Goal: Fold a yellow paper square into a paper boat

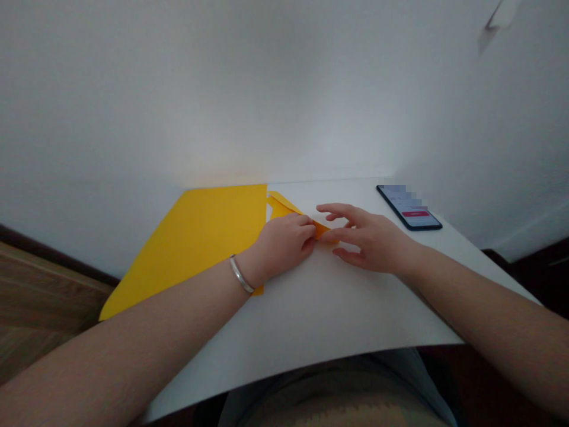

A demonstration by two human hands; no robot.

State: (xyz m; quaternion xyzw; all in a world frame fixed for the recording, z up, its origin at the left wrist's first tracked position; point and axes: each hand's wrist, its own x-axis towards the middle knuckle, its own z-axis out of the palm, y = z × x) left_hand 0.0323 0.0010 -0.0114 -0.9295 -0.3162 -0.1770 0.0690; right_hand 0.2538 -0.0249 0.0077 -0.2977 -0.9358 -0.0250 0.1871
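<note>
A small folded piece of yellow paper lies on the white table in front of me. My left hand, with a silver bracelet on the wrist, is curled shut and pinches the near end of that folded piece. My right hand rests just to its right, fingers stretched out and apart, its fingertips touching the same paper end. To the left a large yellow sheet lies flat, partly under my left wrist.
A dark phone with a lit screen lies at the table's far right. A white wall rises right behind the table. Brown wooden floor shows on the left, beyond the table edge.
</note>
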